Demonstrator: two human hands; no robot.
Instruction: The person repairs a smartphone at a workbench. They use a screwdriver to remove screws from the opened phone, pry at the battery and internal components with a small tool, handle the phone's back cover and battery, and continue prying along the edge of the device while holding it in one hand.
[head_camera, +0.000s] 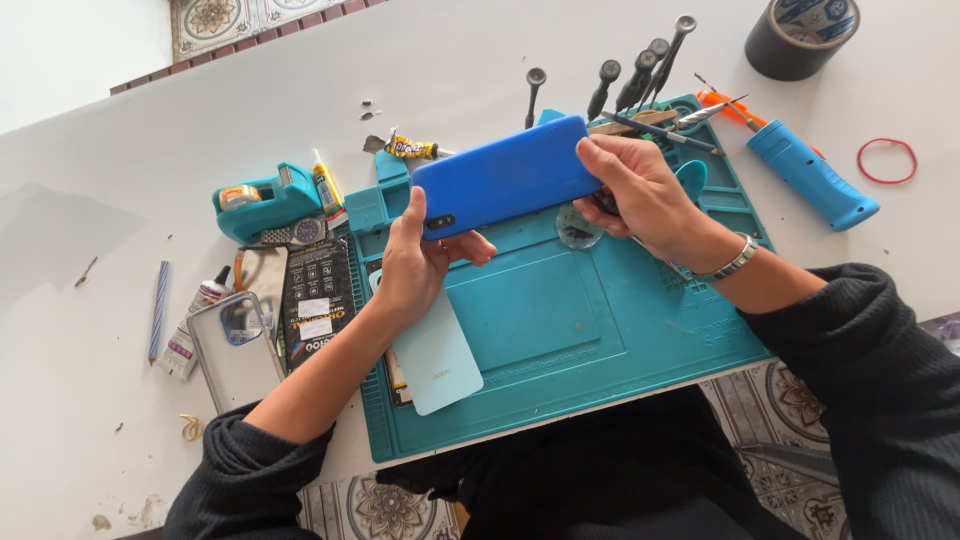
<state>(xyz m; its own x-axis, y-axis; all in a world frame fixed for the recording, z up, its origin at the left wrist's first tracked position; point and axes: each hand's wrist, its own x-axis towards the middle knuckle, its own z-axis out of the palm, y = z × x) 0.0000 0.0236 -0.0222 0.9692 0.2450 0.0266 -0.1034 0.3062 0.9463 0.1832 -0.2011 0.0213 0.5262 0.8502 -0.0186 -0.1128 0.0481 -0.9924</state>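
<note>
The left hand (412, 262) grips the left end of a blue phone (505, 177), thumb and fingers closed around the corner by the camera lens. The right hand (640, 192) clasps the phone's right end, fingers curled over its edge; a metal watch band (731, 264) circles that wrist. The phone is held back side up, tilted, above the far part of a teal repair mat (560, 330).

Under the left wrist, a pale mint phone back cover (437, 360) lies on the mat's near-left area. Just beside the right hand, a small round glass piece (578, 232) rests on the mat. Beyond the phone, a row of black-handled screwdrivers (640, 70) stands at the mat's far edge.

Left of the mat on the white table (90, 330) are a black packet (318, 300), a clear phone case (235, 350), a teal tape dispenser (262, 200) and a glue tube (412, 148). On the far right lie a blue-handled tool (812, 175), a red rubber band (887, 160) and a roll of dark tape (802, 35).
</note>
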